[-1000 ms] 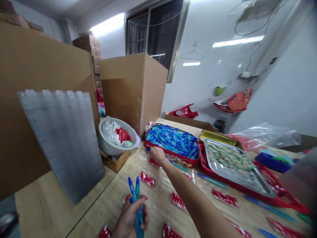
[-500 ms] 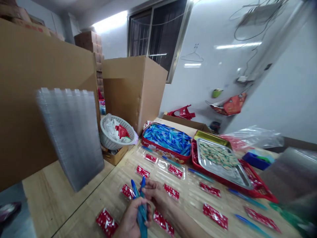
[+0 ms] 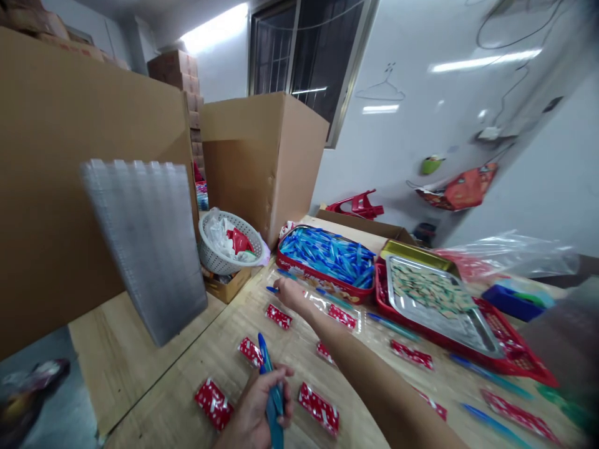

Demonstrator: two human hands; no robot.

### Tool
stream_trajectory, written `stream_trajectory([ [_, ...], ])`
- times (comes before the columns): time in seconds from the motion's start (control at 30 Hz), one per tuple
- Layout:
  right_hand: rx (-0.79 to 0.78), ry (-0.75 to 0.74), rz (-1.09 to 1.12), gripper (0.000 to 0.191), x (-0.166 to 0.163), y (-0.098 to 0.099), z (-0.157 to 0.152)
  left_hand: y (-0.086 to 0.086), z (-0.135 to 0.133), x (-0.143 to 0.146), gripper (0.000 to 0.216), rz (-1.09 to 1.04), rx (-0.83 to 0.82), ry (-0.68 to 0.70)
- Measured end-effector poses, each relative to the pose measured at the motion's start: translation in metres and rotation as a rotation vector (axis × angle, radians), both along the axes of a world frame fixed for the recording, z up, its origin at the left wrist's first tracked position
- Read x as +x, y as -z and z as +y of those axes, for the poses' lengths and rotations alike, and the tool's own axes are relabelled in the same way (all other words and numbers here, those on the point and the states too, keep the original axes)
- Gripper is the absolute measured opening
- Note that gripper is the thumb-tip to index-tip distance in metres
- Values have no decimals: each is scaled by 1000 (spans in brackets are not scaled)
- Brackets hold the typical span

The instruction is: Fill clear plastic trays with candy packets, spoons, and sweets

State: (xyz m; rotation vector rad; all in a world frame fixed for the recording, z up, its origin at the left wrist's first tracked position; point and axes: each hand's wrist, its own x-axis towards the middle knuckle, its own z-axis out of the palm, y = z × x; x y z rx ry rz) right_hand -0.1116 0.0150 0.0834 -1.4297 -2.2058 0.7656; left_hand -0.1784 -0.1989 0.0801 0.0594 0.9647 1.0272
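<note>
Red tin (image 3: 346, 289) of blue pens (image 3: 327, 252) bears blurred, unreadable print.

Stacked cartons (image 3: 174, 70) and large cardboard boxes (image 3: 299, 165) crowded what looked like a packing workshop, where a wooden worktable (image 3: 115, 358) held rows of red spotted packets (image 3: 213, 403) and a tin (image 3: 322, 282) filled with blue pen-shaped pieces (image 3: 330, 254).

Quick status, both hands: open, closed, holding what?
Left hand: closed, holding at least one blue pen.
Right hand: closed, apparently pinching another pen, grip partly hidden.
</note>
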Motion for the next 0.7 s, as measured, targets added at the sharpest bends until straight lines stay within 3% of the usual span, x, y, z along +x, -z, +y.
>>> stream_trajectory([
  [0.17,-117,-100,22,18,9,0,-55,-3,-5,0,16,7,-9,-20],
  [0.27,-462,-227,235,26,28,6,-108,-1,-10,8,18,-33,-30,-3],
  [0.37,-743,-213,553,40,41,14,-140,3,-17,17,23,-87,-93,32],
  [0.43,-699,-177,583,40,40,14,-139,5,-21,22,29,-135,-114,51],
  [0.57,-366,-213,273,25,14,1,-98,6,-28,18,41,-224,-113,83],
  [0.7,-201,-209,106,16,-21,-3,-66,1,-31,1,49,-262,-89,-25],
])
